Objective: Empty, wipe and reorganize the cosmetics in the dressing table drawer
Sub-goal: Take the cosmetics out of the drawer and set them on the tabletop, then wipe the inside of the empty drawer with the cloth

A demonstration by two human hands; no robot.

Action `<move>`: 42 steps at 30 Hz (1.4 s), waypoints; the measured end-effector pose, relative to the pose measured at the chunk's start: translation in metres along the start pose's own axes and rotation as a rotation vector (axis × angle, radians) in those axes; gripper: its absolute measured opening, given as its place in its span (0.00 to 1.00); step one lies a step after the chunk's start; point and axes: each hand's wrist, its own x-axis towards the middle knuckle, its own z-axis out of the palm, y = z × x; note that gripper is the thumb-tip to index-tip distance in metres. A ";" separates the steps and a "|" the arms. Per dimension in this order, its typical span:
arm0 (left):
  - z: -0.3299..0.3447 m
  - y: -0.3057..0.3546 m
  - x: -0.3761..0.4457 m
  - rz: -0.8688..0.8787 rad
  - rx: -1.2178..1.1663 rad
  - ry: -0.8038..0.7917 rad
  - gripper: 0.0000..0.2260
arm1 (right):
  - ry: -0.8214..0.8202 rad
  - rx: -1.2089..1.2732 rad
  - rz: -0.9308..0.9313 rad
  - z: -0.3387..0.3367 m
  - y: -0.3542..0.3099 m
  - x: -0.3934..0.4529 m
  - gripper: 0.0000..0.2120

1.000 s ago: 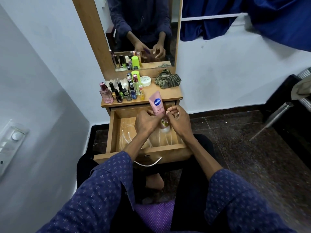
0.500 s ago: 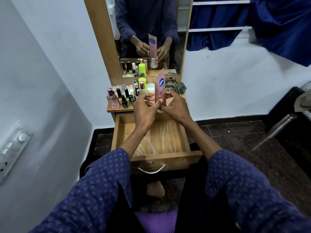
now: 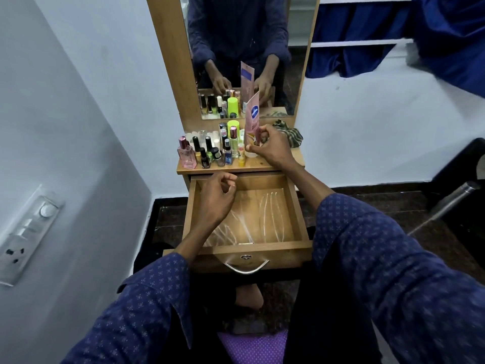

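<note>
Pinching pink tube (image 3: 252, 119) upright, right hand (image 3: 273, 147); left hand (image 3: 216, 197) loosely curled, empty.

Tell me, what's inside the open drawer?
The drawer holds only a crinkly clear plastic liner. No cosmetics show. The left hand hovering above covers its back left corner.

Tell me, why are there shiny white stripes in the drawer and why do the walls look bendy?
Head view: room light glares off a clear plastic liner in the drawer; the wide-angle lens bends the wall edges; the sleeves nearest the camera look blurry.
</note>
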 end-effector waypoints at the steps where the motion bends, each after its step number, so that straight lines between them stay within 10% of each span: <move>1: -0.001 0.001 0.000 0.019 0.020 -0.012 0.08 | -0.011 -0.001 -0.004 -0.001 -0.001 0.000 0.29; 6: -0.001 -0.001 0.001 0.084 0.054 -0.060 0.08 | -0.145 -0.120 0.026 -0.011 0.005 0.005 0.24; 9: 0.002 -0.004 0.001 0.106 0.060 -0.076 0.08 | 0.062 -0.234 0.015 -0.020 0.014 0.007 0.11; 14: 0.005 -0.007 -0.009 0.138 0.068 -0.092 0.09 | -0.051 -0.584 0.013 -0.033 0.036 0.017 0.30; 21: -0.015 -0.020 -0.012 0.116 0.152 -0.109 0.09 | 0.017 -0.499 -0.073 -0.040 0.045 0.000 0.13; 32: -0.064 -0.048 -0.024 0.136 0.548 -0.105 0.14 | 0.067 -0.416 -0.256 -0.027 0.004 -0.120 0.17; 42: -0.062 -0.059 -0.037 0.049 0.577 -0.295 0.26 | -0.478 -0.659 -0.067 0.029 0.043 -0.132 0.30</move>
